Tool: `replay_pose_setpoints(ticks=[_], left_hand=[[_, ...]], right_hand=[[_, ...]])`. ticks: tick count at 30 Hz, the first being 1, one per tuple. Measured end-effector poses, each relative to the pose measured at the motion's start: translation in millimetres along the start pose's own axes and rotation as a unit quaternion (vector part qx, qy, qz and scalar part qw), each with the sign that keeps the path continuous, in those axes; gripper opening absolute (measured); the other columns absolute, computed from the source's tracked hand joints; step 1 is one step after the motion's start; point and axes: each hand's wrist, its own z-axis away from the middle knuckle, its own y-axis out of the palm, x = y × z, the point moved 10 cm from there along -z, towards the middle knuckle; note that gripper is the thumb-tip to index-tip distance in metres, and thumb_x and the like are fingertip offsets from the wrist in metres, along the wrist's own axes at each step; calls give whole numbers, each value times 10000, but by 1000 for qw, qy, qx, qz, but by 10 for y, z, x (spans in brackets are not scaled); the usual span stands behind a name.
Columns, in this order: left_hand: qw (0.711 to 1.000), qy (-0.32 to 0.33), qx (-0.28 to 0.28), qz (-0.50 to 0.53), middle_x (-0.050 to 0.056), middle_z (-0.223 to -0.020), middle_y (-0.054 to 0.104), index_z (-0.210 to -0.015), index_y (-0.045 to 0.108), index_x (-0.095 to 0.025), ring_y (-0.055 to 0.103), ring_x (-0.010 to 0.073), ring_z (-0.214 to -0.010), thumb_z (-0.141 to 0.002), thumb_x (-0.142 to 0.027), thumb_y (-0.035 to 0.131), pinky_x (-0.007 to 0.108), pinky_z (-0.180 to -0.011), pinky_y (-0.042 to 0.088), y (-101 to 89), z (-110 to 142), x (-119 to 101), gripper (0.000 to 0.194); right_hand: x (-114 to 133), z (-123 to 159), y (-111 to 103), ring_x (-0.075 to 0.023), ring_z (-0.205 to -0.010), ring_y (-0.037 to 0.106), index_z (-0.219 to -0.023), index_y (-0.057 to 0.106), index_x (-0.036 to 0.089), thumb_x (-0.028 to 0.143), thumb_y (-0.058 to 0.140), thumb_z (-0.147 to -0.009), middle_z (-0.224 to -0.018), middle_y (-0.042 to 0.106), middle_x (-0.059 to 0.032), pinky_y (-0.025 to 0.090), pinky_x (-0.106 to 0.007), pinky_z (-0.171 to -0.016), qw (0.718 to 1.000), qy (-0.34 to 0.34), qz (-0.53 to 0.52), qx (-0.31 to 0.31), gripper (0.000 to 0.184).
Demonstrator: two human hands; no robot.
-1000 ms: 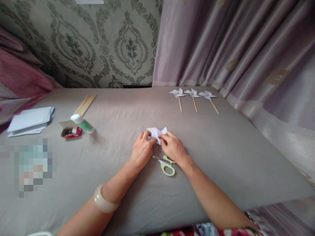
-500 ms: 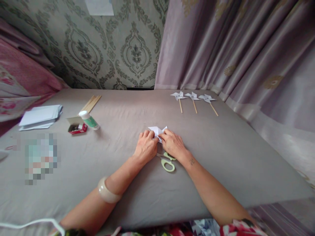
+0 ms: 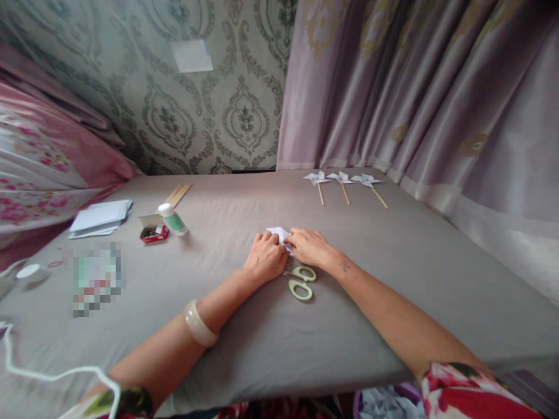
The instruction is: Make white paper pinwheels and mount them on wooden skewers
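Between my hands is a folded white paper pinwheel [image 3: 278,234], lying low over the cloth and partly covered by my fingers. My left hand [image 3: 266,256] grips its near left side with curled fingers. From the right, my right hand [image 3: 311,245] pinches the paper near its middle. Just below the hands lie scissors [image 3: 301,291] with pale green handles, their blades partly under my left hand. Farther back on the right, three finished-looking paper pinwheels [image 3: 341,178] on wooden sticks rest in a row.
On the left are a stack of white paper [image 3: 101,218], wooden sticks [image 3: 180,194], an open small red box [image 3: 154,234] and a white-green glue bottle [image 3: 173,220]. A white cable [image 3: 56,375] runs along the near left. A purple bin [image 3: 388,401] with paper scraps stands below the edge.
My view has tilted up and shifted left a little. The right hand has turned flatter over the paper, while both hands keep hold of it.
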Motion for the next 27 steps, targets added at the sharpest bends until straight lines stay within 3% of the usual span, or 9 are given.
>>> replay_pose_setpoints(ticks=[6,9,12,19,27], left_hand=[[999,-18,-15,33,100,-880,616,-864,718,-194,511,238,-923,-881,-361,515,384,-796,348,34,-3,87,263],[999,-17,-14,27,88,-891,623,-842,716,-199,508,228,-924,-867,-396,544,376,-801,343,51,1,106,263],[1000,-13,-11,24,81,-905,624,-861,714,-203,506,224,-926,-835,-449,580,374,-813,340,47,4,108,280],[1000,-5,-27,15,83,-892,629,-863,709,-197,505,224,-904,-865,-395,549,370,-808,337,37,8,87,255],[997,50,-50,-12,74,-822,624,-838,691,-184,505,204,-846,-948,-344,383,368,-787,340,-1,13,5,364]], right_hand=[[-194,3,106,-159,-880,619,-1111,676,236,145,464,-844,-1032,677,-60,435,-246,-787,990,0,-133,-44,353],[-464,71,111,-120,-736,600,-1150,650,191,154,461,-837,-985,685,-49,445,-223,-719,970,44,-221,-92,368],[-673,169,119,-111,-663,564,-1091,671,180,158,508,-785,-905,671,-36,435,-220,-666,968,74,-220,-94,347],[-585,251,124,-116,-731,556,-1167,622,172,119,538,-748,-950,611,-52,425,-214,-688,976,-13,-213,-37,431],[-503,245,82,-126,-751,559,-1106,666,199,196,521,-863,-947,608,-54,413,-235,-711,975,-45,-216,-32,283]])
